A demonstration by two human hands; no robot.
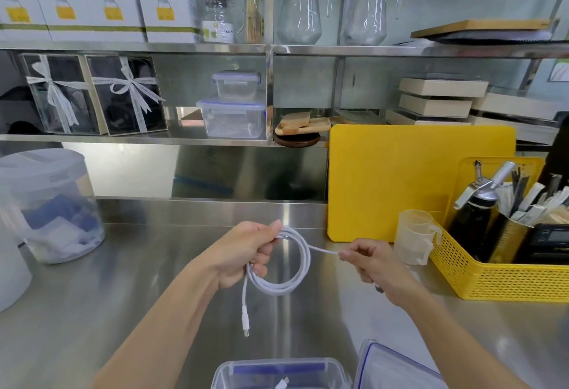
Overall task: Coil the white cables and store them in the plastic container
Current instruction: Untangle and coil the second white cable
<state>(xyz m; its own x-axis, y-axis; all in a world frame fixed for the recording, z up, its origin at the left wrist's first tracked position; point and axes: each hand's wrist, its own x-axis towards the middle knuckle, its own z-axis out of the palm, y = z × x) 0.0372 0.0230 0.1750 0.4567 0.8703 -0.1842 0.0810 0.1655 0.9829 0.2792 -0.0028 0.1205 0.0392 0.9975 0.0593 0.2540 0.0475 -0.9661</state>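
A white cable hangs in a round coil of several loops above the steel counter. My left hand grips the coil at its upper left side. One plug end dangles straight down below that hand. My right hand pinches the other end of the cable, which runs taut from the coil's top to my fingertips. An open clear plastic container sits at the near edge below my hands, with a white plug showing inside. Its blue-trimmed lid lies just to the right.
A yellow perforated basket with bottles and utensils stands at the right, beside clear measuring cups and a yellow cutting board. A large lidded tub sits at the left. Shelves behind hold boxes, containers and glass jugs.
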